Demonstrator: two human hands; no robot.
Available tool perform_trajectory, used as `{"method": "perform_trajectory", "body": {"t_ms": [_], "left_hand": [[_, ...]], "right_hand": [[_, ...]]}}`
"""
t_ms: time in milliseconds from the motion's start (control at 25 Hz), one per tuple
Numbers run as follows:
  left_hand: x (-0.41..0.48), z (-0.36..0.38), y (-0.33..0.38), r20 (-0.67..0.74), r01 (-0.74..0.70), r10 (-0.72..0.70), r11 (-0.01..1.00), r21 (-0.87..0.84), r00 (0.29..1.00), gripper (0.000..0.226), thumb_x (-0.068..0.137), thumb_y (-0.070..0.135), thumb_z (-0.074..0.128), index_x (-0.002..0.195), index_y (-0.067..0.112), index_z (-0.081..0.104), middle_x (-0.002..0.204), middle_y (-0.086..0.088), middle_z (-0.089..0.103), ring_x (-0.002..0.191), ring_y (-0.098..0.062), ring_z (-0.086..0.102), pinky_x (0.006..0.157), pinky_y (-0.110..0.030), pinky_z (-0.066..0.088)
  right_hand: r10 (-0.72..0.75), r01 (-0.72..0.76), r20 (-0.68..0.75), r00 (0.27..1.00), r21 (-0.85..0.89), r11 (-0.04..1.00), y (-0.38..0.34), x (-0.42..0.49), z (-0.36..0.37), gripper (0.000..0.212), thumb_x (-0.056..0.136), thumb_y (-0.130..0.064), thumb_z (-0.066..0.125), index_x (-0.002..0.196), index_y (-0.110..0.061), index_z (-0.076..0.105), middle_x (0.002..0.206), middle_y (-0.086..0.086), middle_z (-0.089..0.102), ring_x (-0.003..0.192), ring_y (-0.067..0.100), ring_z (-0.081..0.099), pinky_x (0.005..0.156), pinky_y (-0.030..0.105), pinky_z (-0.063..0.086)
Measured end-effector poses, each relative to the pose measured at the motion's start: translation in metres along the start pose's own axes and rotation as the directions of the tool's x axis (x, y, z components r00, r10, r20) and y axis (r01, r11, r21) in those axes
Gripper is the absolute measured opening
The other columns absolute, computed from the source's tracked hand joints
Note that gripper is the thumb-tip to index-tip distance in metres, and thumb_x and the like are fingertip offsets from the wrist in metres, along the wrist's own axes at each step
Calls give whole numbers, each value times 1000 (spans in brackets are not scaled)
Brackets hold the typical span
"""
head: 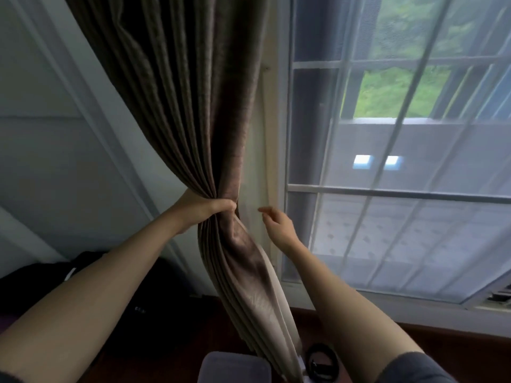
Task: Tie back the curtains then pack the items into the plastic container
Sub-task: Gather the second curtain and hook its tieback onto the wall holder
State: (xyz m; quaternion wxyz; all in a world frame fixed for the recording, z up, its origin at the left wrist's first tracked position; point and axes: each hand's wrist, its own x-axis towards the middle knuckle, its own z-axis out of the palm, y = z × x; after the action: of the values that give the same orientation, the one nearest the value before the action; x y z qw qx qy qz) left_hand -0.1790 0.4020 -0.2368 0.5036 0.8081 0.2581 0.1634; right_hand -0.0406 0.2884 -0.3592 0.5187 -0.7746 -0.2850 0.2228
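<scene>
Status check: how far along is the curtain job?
Done: the brown pleated fabric curtain is gathered clear of the white-framed window. In hand: the left hand grips the bunch; the right hand is open beside it, holding nothing. Left: no tie around the curtain yet; then the packing, none of it in view.

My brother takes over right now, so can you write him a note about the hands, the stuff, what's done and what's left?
Left hand: grips the brown pleated fabric curtain, bunched at its middle.
Right hand: open, just right of the bunch, touching nothing.
Done: curtain gathered beside the white-framed window.
Left: no tie-back shows round it, so tie it, then pack. No plastic container is clearly in view; a black coiled item lies low, near the curtain's foot.
</scene>
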Motion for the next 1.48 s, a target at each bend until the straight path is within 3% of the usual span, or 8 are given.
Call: {"method": "perform_trajectory", "body": {"t_ms": [160, 400, 640, 760, 880, 1000, 1120, 1480], "left_hand": [[-7, -27, -7, -31, 2, -1, 999, 33, 1000, 40, 67, 13, 80, 90, 36, 57, 95, 20, 58, 90, 5, 53, 78, -14, 41], [-10, -60, -10, -106, 23, -12, 995, 100, 994, 39, 70, 10, 78, 99, 28, 61, 98, 13, 62, 93, -5, 57, 77, -14, 42], [-7, -82, -11, -98, 75, -60, 985, 158, 993, 38, 70, 16, 77, 103, 27, 61, 98, 12, 61, 91, -3, 56, 71, -10, 41], [-2, -84, -11, -61, 62, -53, 985, 160, 997, 37, 72, 17, 76, 104, 26, 61, 98, 12, 62, 90, 1, 55, 70, -11, 41], [7, -78, -11, -46, 48, -41, 985, 168, 998, 32, 72, 17, 75, 99, 29, 61, 91, 19, 59, 84, 6, 54, 66, -8, 38], [14, -64, -10, -48, 15, -8, 990, 137, 999, 31, 71, 12, 76, 88, 33, 61, 87, 21, 60, 81, 8, 54, 65, -7, 39], [18, -41, -2, 6, -30, 30, 993, 113, 1000, 34, 71, 9, 76, 80, 37, 61, 80, 25, 64, 79, 9, 58, 68, -7, 43], [36, 40, -1, 53, -42, 42, 999, -6, 998, 40, 64, 19, 79, 99, 24, 62, 99, 9, 63, 91, 0, 58, 73, -15, 46]], "right_hand": [[-28, 49, 101, 994, -210, 976, -17, 34, 22, 29, 93, -16, 45, 115, -16, 64, 130, 10, 52, 118, 24, 50, 94, 27, 38], [-48, 130, 276, 960, -286, 949, -34, 65, 51, 26, 92, -9, 51, 111, 0, 66, 123, 17, 59, 115, 31, 54, 94, 32, 41], [-6, -5, 124, 992, 88, 996, -15, 77, 78, 18, 86, 1, 53, 90, -5, 69, 101, 10, 63, 95, 22, 56, 79, 26, 40], [30, -45, 52, 998, 306, 951, -6, 69, 75, 16, 81, -1, 48, 75, -16, 48, 78, 2, 47, 84, 22, 44, 71, 31, 35], [87, -77, -6, 996, 409, 909, -1, 57, 58, 12, 84, -11, 52, 89, -21, 47, 79, 5, 54, 75, 24, 51, 67, 34, 40], [6, -8, 52, 999, 43, 999, 4, 45, 30, 19, 90, -27, 57, 107, -19, 54, 86, 1, 62, 75, 14, 60, 67, 29, 48], [-56, 93, 117, 992, -339, 936, 12, 33, -5, 24, 85, -41, 60, 87, -17, 60, 72, -2, 59, 68, 16, 56, 58, 27, 41], [-131, 151, 84, 988, -703, 695, 1, -7, -110, 31, 77, -47, 65, 64, -26, 46, 67, -2, 55, 69, 24, 54, 61, 36, 44]]}}
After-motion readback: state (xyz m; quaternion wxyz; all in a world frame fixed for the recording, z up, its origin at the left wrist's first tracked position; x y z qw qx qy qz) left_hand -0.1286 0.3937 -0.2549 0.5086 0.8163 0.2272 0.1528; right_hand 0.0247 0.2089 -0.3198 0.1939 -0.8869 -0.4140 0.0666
